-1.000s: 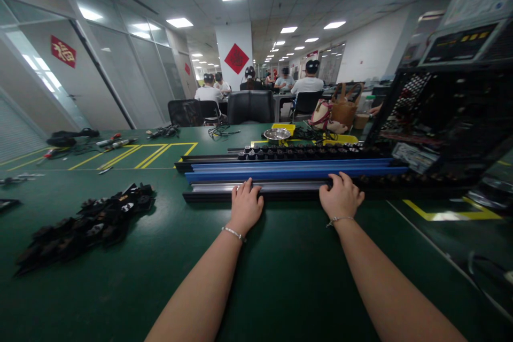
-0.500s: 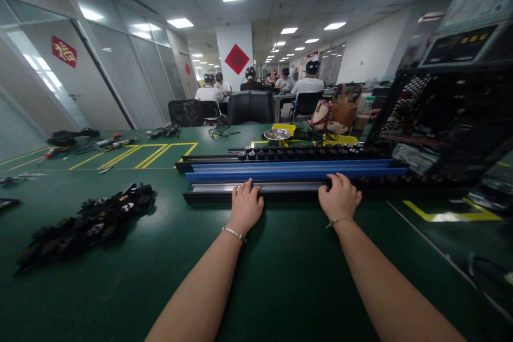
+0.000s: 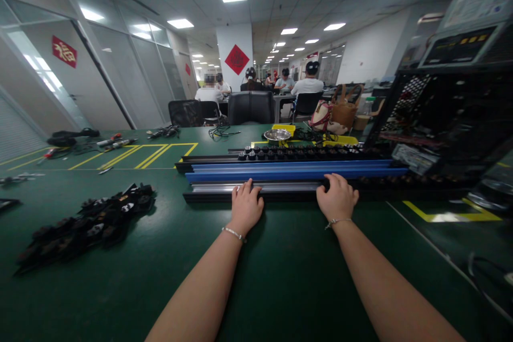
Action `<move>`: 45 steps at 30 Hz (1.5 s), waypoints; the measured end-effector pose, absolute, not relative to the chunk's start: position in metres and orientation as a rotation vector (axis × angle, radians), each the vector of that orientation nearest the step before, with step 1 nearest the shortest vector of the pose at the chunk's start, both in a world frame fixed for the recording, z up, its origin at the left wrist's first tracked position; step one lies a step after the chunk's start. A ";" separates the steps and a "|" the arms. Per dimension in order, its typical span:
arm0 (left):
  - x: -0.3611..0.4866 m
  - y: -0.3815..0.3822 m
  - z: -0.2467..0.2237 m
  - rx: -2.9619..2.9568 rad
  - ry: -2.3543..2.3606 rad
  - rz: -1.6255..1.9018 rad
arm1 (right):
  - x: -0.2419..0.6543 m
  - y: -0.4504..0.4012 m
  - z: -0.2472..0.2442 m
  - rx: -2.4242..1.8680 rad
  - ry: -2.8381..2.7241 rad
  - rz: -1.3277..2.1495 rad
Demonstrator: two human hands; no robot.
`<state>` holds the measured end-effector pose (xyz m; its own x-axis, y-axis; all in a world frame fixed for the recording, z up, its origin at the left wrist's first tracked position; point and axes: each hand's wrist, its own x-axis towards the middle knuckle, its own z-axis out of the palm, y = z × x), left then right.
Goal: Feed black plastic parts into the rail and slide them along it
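My left hand [image 3: 247, 207] rests over the front black rail [image 3: 208, 196], fingers across its top and thumb on the near side. This long rail has a shiny pale channel along its length. Further right along the same rail, my right hand [image 3: 337, 197] is curled, its thumb and forefinger about a small black part [image 3: 326, 185] that is mostly hidden. A row of small dark parts [image 3: 401, 180] runs along the rail to the right of that hand. Directly behind lies a blue rail [image 3: 260, 172], then another black rail [image 3: 184, 164] beside a row of black knobbed parts [image 3: 280, 154].
A pile of black parts [image 3: 96, 219] lies at left on the green table [image 3: 280, 288]. Behind the rails stand a metal bowl [image 3: 277, 134] and yellow trays [image 3: 340, 140]. An open computer case [image 3: 436, 101] rises at right. Several people sit beyond the chair [image 3: 251, 107].
My right hand has shifted slightly to the left along the front rail. The left hand and the rails stay where they were.
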<state>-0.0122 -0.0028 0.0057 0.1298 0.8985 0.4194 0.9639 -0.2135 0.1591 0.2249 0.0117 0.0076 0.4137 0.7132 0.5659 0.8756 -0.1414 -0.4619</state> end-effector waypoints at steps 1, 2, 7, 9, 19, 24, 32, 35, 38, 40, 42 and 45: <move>-0.012 -0.003 0.006 -2.244 -1.866 -0.653 | 0.225 0.012 0.008 -1.905 -1.356 -0.268; -0.012 -0.003 0.006 -2.245 -1.864 -0.651 | 0.225 0.012 0.008 -1.904 -1.358 -0.266; -0.012 -0.002 0.005 -2.241 -1.849 -0.658 | 0.224 0.011 0.009 -1.893 -1.376 -0.256; -0.012 -0.002 0.004 -2.236 -1.856 -0.658 | 0.223 0.010 0.009 -1.878 -1.380 -0.261; -0.013 -0.002 0.005 -2.240 -1.858 -0.653 | 0.222 0.010 0.010 -1.858 -1.403 -0.252; -0.013 -0.001 0.003 -2.232 -1.846 -0.642 | 0.220 0.009 0.011 -1.837 -1.417 -0.244; -0.013 -0.002 0.004 -2.233 -1.839 -0.644 | 0.219 0.008 0.012 -1.804 -1.448 -0.230; -0.013 -0.002 0.004 -2.239 -1.836 -0.645 | 0.220 0.009 0.009 -1.769 -1.470 -0.237; -0.014 -0.001 0.003 -2.234 -1.839 -0.640 | 0.220 0.011 0.007 -1.730 -1.466 -0.248; -0.013 -0.001 0.003 -2.229 -1.838 -0.637 | 0.220 0.013 0.005 -1.707 -1.461 -0.253; -0.013 -0.001 0.003 -2.226 -1.835 -0.638 | 0.220 0.013 0.004 -1.689 -1.463 -0.255; -0.013 -0.001 0.003 -2.228 -1.836 -0.644 | 0.220 0.014 0.004 -1.665 -1.478 -0.256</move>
<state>-0.0131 -0.0007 0.0030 0.1420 0.8872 0.4390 0.9669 -0.2193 0.1304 0.2201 0.0137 0.0035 0.2738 0.7047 0.6546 0.8838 0.0841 -0.4603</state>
